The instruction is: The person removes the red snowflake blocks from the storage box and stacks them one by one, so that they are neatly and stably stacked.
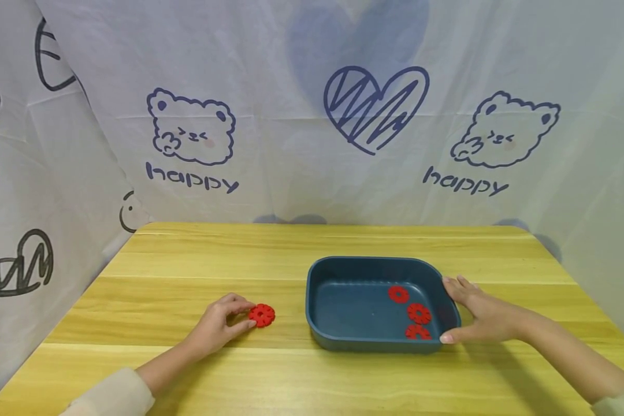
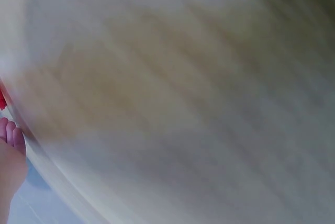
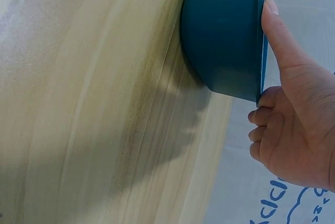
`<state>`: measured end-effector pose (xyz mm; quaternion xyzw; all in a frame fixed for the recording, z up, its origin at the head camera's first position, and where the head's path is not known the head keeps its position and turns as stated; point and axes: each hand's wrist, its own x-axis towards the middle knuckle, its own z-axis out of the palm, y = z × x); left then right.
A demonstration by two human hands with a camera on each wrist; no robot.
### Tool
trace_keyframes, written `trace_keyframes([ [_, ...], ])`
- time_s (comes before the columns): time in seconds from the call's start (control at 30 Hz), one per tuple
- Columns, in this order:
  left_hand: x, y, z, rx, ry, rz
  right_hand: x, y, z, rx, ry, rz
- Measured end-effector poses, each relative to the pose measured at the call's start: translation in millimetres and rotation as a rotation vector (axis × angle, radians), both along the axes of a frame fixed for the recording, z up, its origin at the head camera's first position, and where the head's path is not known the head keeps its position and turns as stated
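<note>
On the wooden table, my left hand (image 1: 220, 325) pinches a red notched plastic disc (image 1: 262, 315) between thumb and forefinger. Right of it sits a dark blue rectangular basin (image 1: 364, 345) with rounded corners. Inside, three similar red discs (image 1: 398, 294) lie toward the right end, the front one partly hidden by the wall. My right hand (image 1: 478, 315) holds the basin's right end, its thumb on the rim (image 3: 264, 35) and the other fingers bent beside the corner. The left wrist view is mostly blurred tabletop, with a bit of the hand (image 2: 11, 153) at its left edge.
The wooden table (image 1: 187, 254) ends at a white cloth backdrop (image 1: 281, 144) printed with bears, hearts and lettering. More cloth (image 1: 26, 173) hangs along the left side.
</note>
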<state>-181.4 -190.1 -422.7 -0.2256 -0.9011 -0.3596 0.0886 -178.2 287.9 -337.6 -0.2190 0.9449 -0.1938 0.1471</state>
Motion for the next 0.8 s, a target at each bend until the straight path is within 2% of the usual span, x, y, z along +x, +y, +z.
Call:
trace_keyframes([
  [0.5, -2.8, -0.8, 0.3, -0.005, -0.008, -0.029, -0.3, 0.2, -1.8, -0.002, 0.022, 0.009],
  [0.8, -2.7, 1.2, 3.6, 0.008, -0.03, -0.054, -0.9, 0.3, -1.6, -0.016, -0.005, 0.001],
])
